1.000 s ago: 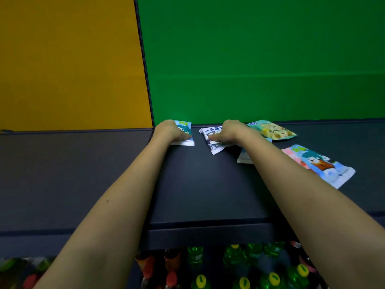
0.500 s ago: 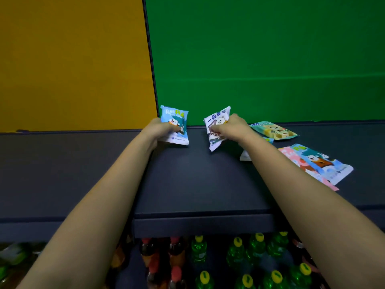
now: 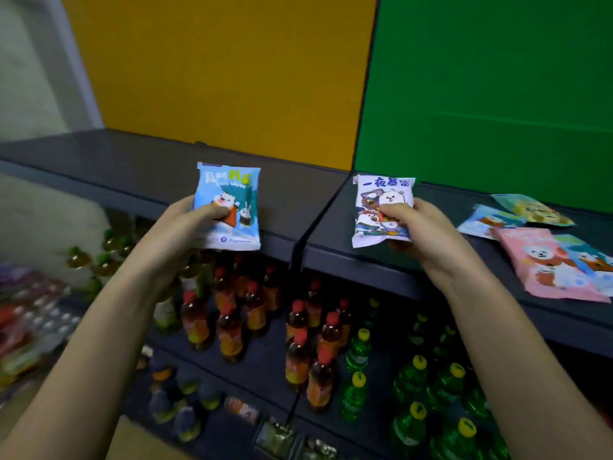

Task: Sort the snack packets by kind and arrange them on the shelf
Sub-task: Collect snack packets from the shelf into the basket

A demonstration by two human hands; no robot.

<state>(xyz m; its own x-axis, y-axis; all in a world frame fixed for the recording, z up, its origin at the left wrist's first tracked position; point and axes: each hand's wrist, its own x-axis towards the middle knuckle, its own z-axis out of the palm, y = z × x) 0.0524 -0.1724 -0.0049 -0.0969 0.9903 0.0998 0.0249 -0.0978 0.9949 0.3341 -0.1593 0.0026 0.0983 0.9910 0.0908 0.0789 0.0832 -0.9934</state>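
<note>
Head view: the person holds one snack packet in each hand, both raised above the front edge of the top shelf (image 3: 132,157) with their printed faces toward the camera. The left grip (image 3: 179,230) pinches a blue packet (image 3: 232,197), thumb across its front and fingers behind, at the shelf section before the yellow panel. The right grip (image 3: 428,234) holds a white packet (image 3: 381,194) the same way, over the section before the green panel. Neither packet touches the shelf.

To the right, four more lie flat on the shelf in a loose heap: a pink packet (image 3: 544,263), overlapping a blue-edged packet (image 3: 593,257) at the frame's border, a light blue packet (image 3: 487,220) touching the pink one's far end, and a green-yellow packet (image 3: 530,209) just behind that. Red-capped bottles (image 3: 298,343) and green bottles (image 3: 414,376) stand on the lower shelves.

The step in hand appears to be the sorting itself: two packets of different print held side by side, likely being told apart by kind. Little of the arranging looks done, since the heap is mixed. The next move calls for a spot for each kind, probably one packet set down on each shelf section, laid flat and squared to the edge. The light blue one in the heap may match the left-hand packet, but blur leaves that uncertain. The thin film will crumple under a hard pinch, so a light release should serve best.
</note>
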